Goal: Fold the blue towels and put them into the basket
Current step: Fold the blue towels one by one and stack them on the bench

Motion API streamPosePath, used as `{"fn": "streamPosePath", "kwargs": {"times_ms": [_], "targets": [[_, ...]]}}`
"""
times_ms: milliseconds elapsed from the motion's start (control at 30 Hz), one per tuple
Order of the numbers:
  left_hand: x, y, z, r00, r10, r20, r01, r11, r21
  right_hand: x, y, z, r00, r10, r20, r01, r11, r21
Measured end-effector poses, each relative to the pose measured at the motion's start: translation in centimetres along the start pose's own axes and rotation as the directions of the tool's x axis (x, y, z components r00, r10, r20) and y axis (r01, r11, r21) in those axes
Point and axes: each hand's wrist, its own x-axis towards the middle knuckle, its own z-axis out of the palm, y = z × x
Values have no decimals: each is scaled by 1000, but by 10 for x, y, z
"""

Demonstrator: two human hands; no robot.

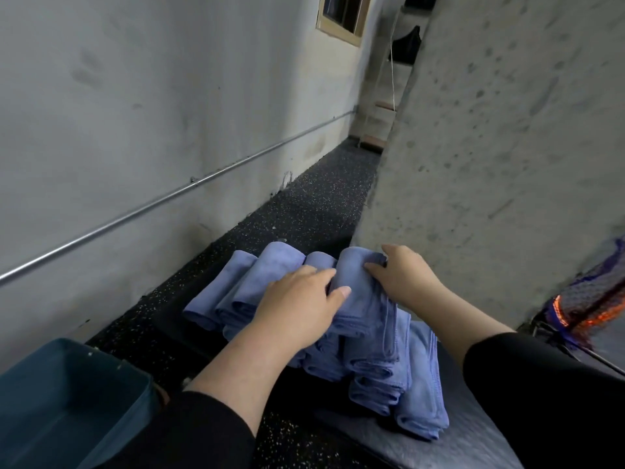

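My hands hold the top folded blue towel [363,292] on the pile at centre: left hand [301,301] pinching, right hand [402,275] seemingly gripping its far edge. I'd lift level, then swing toward the basket [111,401] at 8 o'clock.

I am seeing both hands gripping one folded blue towel [362,299] atop a row of folded towels [243,286]: left hand [297,306] pinching its near edge, right hand [402,275] holding its far end. A teal basket [67,401] is sitting at lower left.
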Motion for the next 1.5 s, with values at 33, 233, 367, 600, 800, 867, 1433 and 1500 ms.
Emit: {"fn": "streamPosePath", "kwargs": {"times_ms": [33, 233, 367, 600, 800, 867, 1433, 1500], "targets": [[1, -1, 3, 999, 8, 37, -9, 999, 33, -3, 0, 1, 999, -36, -30, 33, 995, -95], [4, 1, 8, 1000, 22, 20, -24, 996, 89, -10, 6, -1, 971, -235, -51, 216, 946, -243], [6, 16, 6, 999, -1, -42, 1, 1000, -13, -15, 11, -7, 952, -259, -164, 251, 966, -69], [3, 76, 3, 935, 82, -344, -147, 975, -169, -59, 51, -21, 874, -322, -364, 352, 936, 16], [-8, 165, 44, 944, 157, -290, -254, 907, -336, -138, 161, -33, 920, -147, -364, 159, 987, 4], [-15, 194, 69, 950, 236, -206, -292, 903, -315, -169, 200, -42, 942, -58, -329, 67, 998, 16], [-57, 342, 211, 764, 514, 389, -524, 847, -90, -286, 432, -98, 700, 586, -409, -682, 718, -138], [-57, 349, 221, 752, 523, 400, -533, 840, -97, -283, 452, -92, 651, 679, -340, -739, 669, -78]]}}
